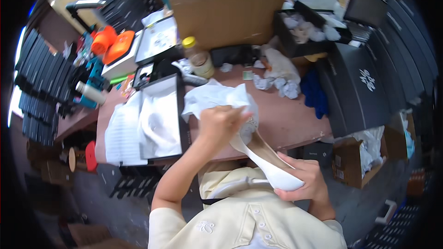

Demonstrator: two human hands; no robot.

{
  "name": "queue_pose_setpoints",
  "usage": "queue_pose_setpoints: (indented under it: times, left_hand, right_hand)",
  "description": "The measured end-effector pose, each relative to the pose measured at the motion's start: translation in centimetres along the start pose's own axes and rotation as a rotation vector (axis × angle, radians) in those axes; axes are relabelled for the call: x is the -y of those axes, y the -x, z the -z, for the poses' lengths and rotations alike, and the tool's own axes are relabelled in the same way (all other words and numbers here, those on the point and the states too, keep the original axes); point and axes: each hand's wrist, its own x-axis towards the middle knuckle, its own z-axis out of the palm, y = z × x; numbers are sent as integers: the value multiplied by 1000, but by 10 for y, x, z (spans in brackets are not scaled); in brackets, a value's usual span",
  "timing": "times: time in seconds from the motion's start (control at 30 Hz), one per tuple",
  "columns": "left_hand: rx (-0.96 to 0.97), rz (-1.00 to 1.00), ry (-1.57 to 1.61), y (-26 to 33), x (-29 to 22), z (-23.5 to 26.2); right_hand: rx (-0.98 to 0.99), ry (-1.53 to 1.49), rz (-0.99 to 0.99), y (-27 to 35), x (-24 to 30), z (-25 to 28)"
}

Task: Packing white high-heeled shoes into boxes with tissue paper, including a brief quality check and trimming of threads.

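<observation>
My right hand (302, 177) is wrapped around the heel end of a white women's shoe (265, 161), which is tilted with its toe toward the table. Closed over white tissue paper (212, 96), my left hand (222, 123) is at the shoe's toe. Some decoration and a wad of paper show at the toe opening, partly hidden by that hand. To the left lies an open shoe box (179, 110) lined with white paper; a pale shoe-like shape (158, 122) rests in it.
The reddish-brown table (288, 122) holds a yellow-capped jar (198, 57), crumpled paper wads (286, 87) and a dark blue cloth (315, 93). A black box of paper wads (307, 30) is at back right. Dark boxes (364, 83) stand right; a cardboard carton (350, 168) is below.
</observation>
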Motion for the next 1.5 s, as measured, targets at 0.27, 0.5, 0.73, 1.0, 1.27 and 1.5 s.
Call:
queue_pose_setpoints:
  times: [0.27,0.5,0.73,1.0,1.27,1.5]
  left_hand:
    - [-61,219,325,21,17,10]
    - [69,-113,351,31,-14,7]
    - [-208,155,309,62,2,4]
    - [-85,-251,208,47,-59,24]
    - [-604,648,709,-10,-33,17]
    - [-350,420,377,-70,18,47]
  right_hand:
    - [173,-21,-17,-15,-2,12]
    - [299,204,119,-46,6,-16]
    - [-333,-1295,-783,-17,-54,-37]
    - [-347,-1008,-433,-42,-35,-66]
    - [180,298,-8,-68,-20,-71]
    - [724,1308,184,-137,25,4]
